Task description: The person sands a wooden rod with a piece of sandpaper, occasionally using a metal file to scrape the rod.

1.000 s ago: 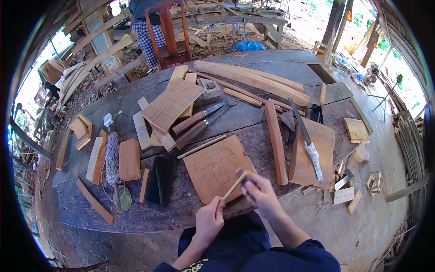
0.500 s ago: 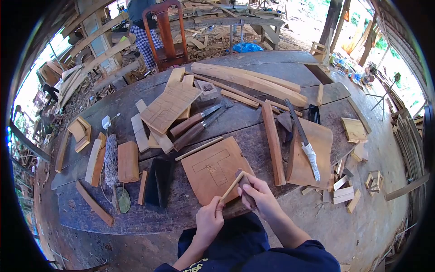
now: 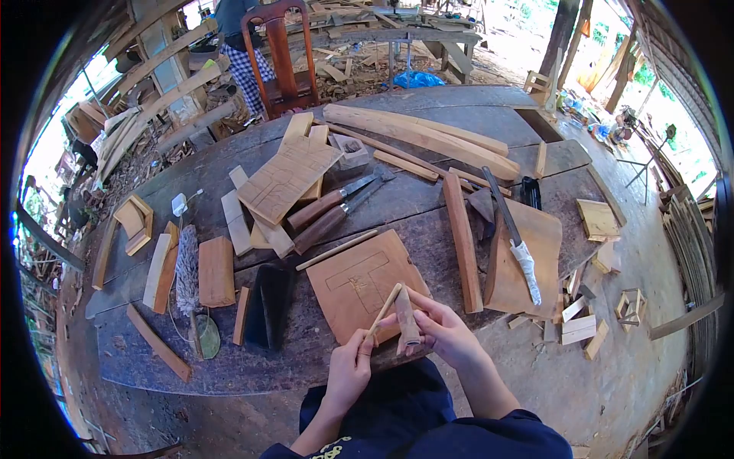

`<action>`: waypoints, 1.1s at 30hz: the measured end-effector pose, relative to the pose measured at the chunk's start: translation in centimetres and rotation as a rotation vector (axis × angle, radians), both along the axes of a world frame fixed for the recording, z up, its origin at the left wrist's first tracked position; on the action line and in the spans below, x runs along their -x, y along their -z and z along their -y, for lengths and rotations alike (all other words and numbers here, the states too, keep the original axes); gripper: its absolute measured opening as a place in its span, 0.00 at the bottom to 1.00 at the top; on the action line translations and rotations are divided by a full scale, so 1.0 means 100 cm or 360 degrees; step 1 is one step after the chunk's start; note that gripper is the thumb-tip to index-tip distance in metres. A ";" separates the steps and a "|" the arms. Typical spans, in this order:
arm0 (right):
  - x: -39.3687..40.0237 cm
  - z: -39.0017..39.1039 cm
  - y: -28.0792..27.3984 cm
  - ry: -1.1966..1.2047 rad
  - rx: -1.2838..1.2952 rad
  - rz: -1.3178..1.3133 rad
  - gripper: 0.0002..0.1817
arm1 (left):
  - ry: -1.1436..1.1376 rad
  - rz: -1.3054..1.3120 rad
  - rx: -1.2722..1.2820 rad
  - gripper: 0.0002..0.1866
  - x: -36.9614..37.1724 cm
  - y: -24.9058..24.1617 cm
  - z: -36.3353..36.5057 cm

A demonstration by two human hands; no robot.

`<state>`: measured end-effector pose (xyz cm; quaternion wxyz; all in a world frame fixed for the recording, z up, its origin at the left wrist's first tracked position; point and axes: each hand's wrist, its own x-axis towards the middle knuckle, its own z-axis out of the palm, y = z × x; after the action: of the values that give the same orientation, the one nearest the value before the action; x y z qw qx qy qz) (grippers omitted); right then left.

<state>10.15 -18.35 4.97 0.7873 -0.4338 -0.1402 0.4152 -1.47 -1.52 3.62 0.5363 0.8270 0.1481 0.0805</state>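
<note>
My left hand (image 3: 351,369) is closed around the lower end of a thin wooden stick (image 3: 384,310), which slants up to the right. Beside the stick's upper end, my right hand (image 3: 453,336) grips a rolled brown-grey sheet that looks like sandpaper (image 3: 407,320) between thumb and fingers. Both hands are above the near edge of a square wooden board (image 3: 327,302) with a T-like outline cut into it. Another thin stick (image 3: 336,250) lies along that board's far edge.
On the dark table (image 3: 306,348) lie two wood-handled chisels (image 3: 321,229), a second carved board (image 3: 289,180), a feathery grey duster (image 3: 186,268), a black wedge-shaped object (image 3: 267,306) and a blade with a white-wrapped handle (image 3: 524,268). A person (image 3: 243,69) stands behind a wooden chair (image 3: 283,57).
My right hand has turned and opened somewhat, so the rolled sandpaper now points downward, apart from most of the stick. My left hand has shifted slightly left and still holds the stick.
</note>
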 end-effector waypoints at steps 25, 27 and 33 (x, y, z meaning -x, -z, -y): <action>0.012 -0.026 -0.018 0.0325 0.0256 0.0109 0.27 | -0.0068 0.0130 -0.0112 0.07 0.002 0.002 0.008; 0.012 -0.027 -0.020 0.0295 0.0247 0.0441 0.26 | -0.0084 0.0155 -0.0149 0.08 0.002 0.001 0.008; -0.002 -0.022 -0.010 0.0611 0.0647 0.0834 0.26 | -0.0021 0.0059 -0.0063 0.09 0.004 -0.006 0.004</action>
<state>10.38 -16.11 5.94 0.6860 -0.6909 -0.1677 0.1547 -1.88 -1.94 4.22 0.5220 0.8348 0.1420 0.1024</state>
